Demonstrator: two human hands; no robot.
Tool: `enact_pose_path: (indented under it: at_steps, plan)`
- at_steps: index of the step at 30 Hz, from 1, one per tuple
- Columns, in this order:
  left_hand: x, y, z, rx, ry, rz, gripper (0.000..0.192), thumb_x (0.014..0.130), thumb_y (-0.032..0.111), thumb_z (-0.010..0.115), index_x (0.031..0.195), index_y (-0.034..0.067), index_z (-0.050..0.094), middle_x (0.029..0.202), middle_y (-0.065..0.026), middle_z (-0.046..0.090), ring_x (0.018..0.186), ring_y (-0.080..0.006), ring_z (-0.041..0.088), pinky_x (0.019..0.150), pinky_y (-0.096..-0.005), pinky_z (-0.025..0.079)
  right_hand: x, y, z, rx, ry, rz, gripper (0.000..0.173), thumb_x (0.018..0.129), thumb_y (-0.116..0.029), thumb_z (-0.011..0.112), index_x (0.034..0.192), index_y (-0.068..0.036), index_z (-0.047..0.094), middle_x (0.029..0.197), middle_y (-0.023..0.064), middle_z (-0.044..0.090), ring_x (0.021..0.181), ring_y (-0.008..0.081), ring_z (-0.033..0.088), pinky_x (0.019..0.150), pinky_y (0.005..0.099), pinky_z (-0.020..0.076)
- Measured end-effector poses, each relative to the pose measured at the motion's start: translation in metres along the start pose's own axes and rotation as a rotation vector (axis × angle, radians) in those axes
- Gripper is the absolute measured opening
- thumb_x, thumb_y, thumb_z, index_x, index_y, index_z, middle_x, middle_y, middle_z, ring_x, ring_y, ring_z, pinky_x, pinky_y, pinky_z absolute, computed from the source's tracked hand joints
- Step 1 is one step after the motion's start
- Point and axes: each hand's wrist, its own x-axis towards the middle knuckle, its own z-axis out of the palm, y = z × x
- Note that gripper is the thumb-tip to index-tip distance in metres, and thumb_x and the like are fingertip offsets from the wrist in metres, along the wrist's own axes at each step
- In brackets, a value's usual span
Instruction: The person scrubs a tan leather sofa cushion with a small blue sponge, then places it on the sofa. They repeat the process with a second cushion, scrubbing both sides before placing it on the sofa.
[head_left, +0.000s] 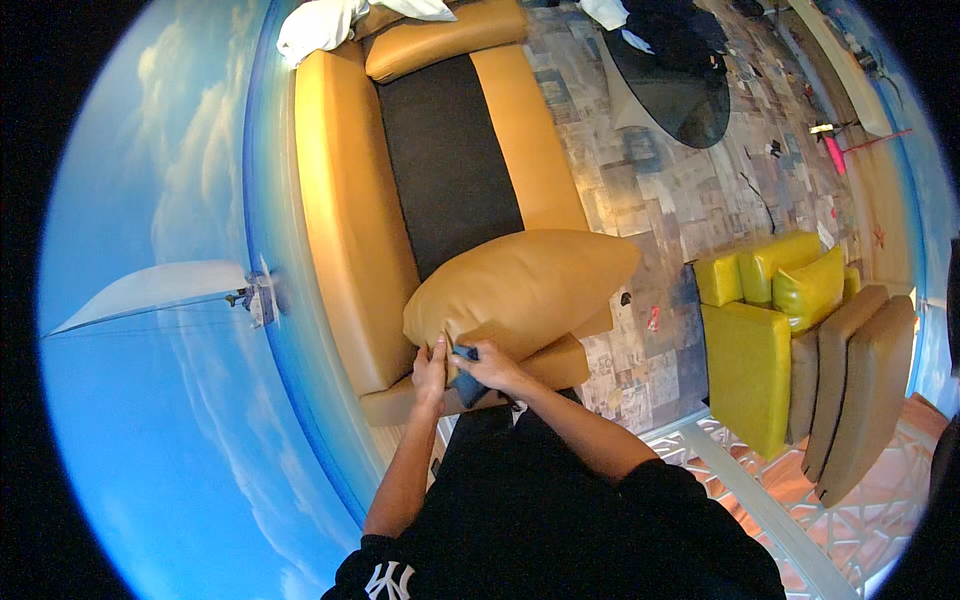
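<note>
A large tan leather-look cushion (525, 281) rests tilted across the near armrest of a tan sofa (349, 225). My left hand (430, 373) grips the cushion's near corner between thumb and fingers. Close beside it on the right, my right hand (487, 366) is closed on a blue cloth (470, 386), which hangs below the fingers against the cushion's edge. The sofa's dark seat base (450, 157) lies bare beyond the cushion.
White cloths (322, 30) lie at the sofa's far end. To the right are a yellow-green armchair (746, 360) with a small cushion (810, 289), and brown seat cushions (862, 397) leaning on it. A dark oval table (675, 105) stands at the upper right. Small debris dots the patterned floor (645, 202).
</note>
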Motion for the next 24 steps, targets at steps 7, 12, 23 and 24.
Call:
enact_pose_path:
  at_steps: [7,12,23,24]
  plan:
    - [-0.031,0.011,0.001,0.621,0.216,0.480,0.052,0.090,0.038,0.072,0.122,-0.003,0.065,0.104,-0.0322,0.068,0.101,-0.0470,0.066,0.090,-0.0492,0.052,-0.013,0.027,-0.115,-0.377,0.586,0.077,0.052,0.100,-0.038,0.058,0.140,-0.005,0.055,0.130,0.0263,0.062,0.119,0.0458,0.059,0.103,0.0492,0.0462]
    - [-0.038,0.002,-0.016,0.585,0.214,0.474,0.033,0.093,0.034,0.070,0.096,0.002,0.074,0.082,-0.0240,0.071,0.078,-0.0434,0.068,0.072,-0.0483,0.053,0.037,0.036,-0.090,-0.875,0.619,-0.181,0.056,0.099,-0.042,0.056,0.145,-0.011,0.052,0.157,0.0220,0.037,0.145,0.0456,0.031,0.119,0.0577,0.0222]
    - [-0.026,-0.028,-0.037,-0.050,-0.085,0.185,0.032,0.102,0.024,0.061,0.087,-0.003,0.070,0.082,-0.0020,0.066,0.069,-0.0121,0.058,0.060,-0.0303,0.047,0.035,0.021,0.001,-0.698,0.154,-0.732,0.060,0.098,-0.046,0.056,0.145,-0.008,0.053,0.160,0.0097,0.039,0.153,0.0352,0.022,0.124,0.0571,0.0111]
    - [-0.029,-0.028,-0.035,-0.051,-0.062,0.178,0.033,0.102,0.025,0.061,0.087,-0.002,0.070,0.079,-0.0015,0.064,0.067,-0.0116,0.056,0.059,-0.0303,0.046,0.044,0.031,-0.022,-0.765,0.204,-0.643,0.063,0.099,-0.049,0.053,0.146,-0.007,0.051,0.159,0.0100,0.040,0.153,0.0352,0.022,0.124,0.0573,0.0119]
